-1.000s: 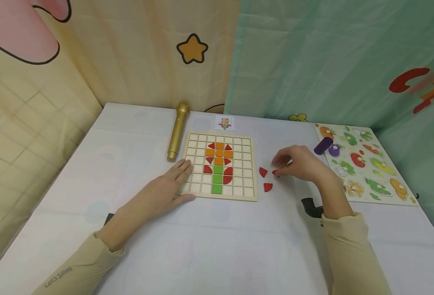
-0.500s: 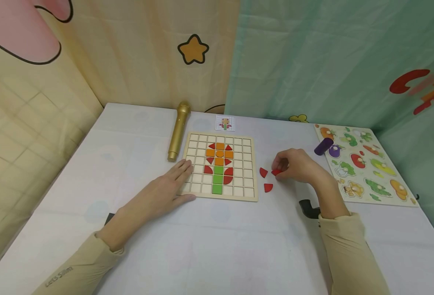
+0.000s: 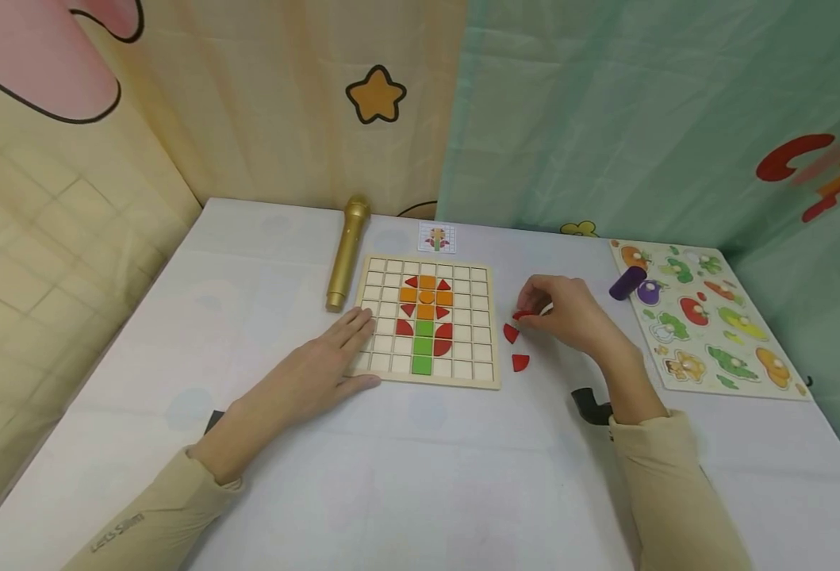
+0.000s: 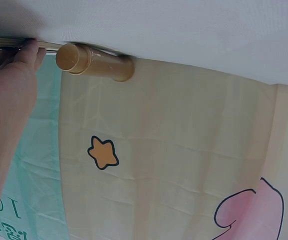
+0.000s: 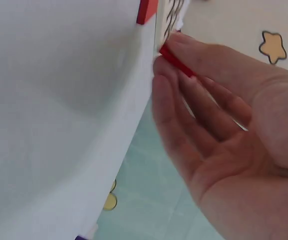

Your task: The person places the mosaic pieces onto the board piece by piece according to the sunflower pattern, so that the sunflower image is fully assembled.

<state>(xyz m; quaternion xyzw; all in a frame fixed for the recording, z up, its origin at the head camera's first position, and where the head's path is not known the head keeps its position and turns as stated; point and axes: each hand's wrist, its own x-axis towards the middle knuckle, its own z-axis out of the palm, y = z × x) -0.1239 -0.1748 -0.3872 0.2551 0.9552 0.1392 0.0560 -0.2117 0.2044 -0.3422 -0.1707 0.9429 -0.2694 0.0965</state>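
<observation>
My right hand (image 3: 562,311) pinches a red quarter-circle tile (image 5: 177,61) between thumb and fingers, just off the right side of the wooden grid board (image 3: 478,349). Two more red quarter-circle tiles lie on the table beside that edge, one near my fingers (image 3: 510,333) and a lower one (image 3: 520,362). Flat across the board's left edge rests my left hand (image 3: 312,366), fingers straight and thumb along the front rim. On the board, orange squares (image 3: 427,282), an orange circle (image 3: 426,297), green squares (image 3: 423,346) and red pieces (image 3: 443,347) form a flower shape.
Behind the board lies a small pattern card (image 3: 437,238). A gold microphone (image 3: 347,255) lies to its left. At right are a vegetable puzzle board (image 3: 719,321) and a purple cylinder (image 3: 627,282) touching its left edge. Curtains (image 3: 284,111) stand behind the table (image 3: 362,492).
My right hand has taken up a red quarter-circle tile from the table and moved it left and slightly away, towards the board. The left hand stays in place.
</observation>
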